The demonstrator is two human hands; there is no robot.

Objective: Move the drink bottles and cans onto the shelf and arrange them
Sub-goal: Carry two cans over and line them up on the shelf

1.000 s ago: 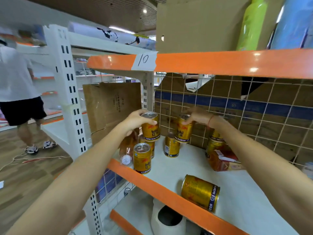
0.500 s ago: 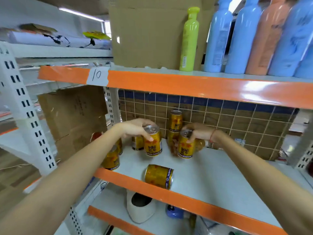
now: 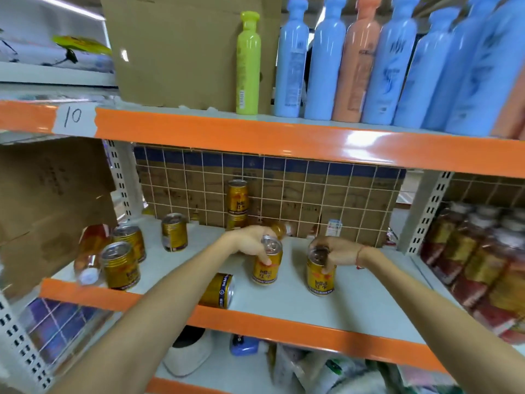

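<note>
Both hands rest on gold cans standing upright on the middle shelf [image 3: 355, 314], a pale grey board with an orange front edge. The left hand [image 3: 250, 243] covers the top of one gold can [image 3: 267, 265] from the left, its fingers [image 3: 265, 258] curled down over the rim and pinching the upper wall; the silver lid with its pull tab shows between them. The right hand [image 3: 335, 251] grips a second gold can [image 3: 321, 274] from above, fingers pinching its rim so that most of the lid is hidden. The 2 cans stand near each other but apart, around the middle of the shelf, the right one slightly nearer the front edge. Each is a short cylinder with a shiny gold wall, a red emblem, dark lettering and a dark band at the base.

Just left of the held cans, a third can [image 3: 218, 291] lies on its side at the front edge, partly behind the left forearm. Further left, 3 upright cans [image 3: 120, 265] stand in a loose group near a tipped bottle [image 3: 91, 251] of reddish drink with a white cap. At the back, 2 cans are stacked [image 3: 238, 200] against the wire grid [image 3: 312, 194].

On the upper shelf stand a lime-green bottle [image 3: 248, 64], a row of blue and peach bottles [image 3: 369, 66] and a cardboard box [image 3: 176, 49]. A paper label [image 3: 72, 118] reading 10 is stuck on the orange beam.
</note>
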